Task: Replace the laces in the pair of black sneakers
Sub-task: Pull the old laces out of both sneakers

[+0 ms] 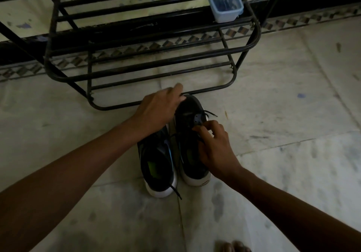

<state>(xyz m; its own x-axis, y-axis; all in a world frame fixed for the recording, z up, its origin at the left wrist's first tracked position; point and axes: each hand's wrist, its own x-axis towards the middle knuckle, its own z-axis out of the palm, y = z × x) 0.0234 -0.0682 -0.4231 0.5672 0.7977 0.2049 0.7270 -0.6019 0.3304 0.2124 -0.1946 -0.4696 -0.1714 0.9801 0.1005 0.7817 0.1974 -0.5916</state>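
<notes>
Two black sneakers with white soles stand side by side on the floor, toes pointing away from me. My left hand (156, 111) lies over the toe of the right sneaker (190, 115) and holds it, fingers curled over its front. My right hand (213, 146) pinches the black lace at the eyelets of that same shoe; a lace end (210, 113) sticks out to the right. The left sneaker (158, 169) is partly under my left wrist, and a loose black lace (175, 192) trails over its heel onto the floor.
A black metal shoe rack (148, 56) stands right behind the sneakers against the wall. A clear plastic box (224, 3) with dark contents sits on its upper right shelf. Pale stone floor (273, 115) lies all around; toes (232, 247) show at the bottom edge.
</notes>
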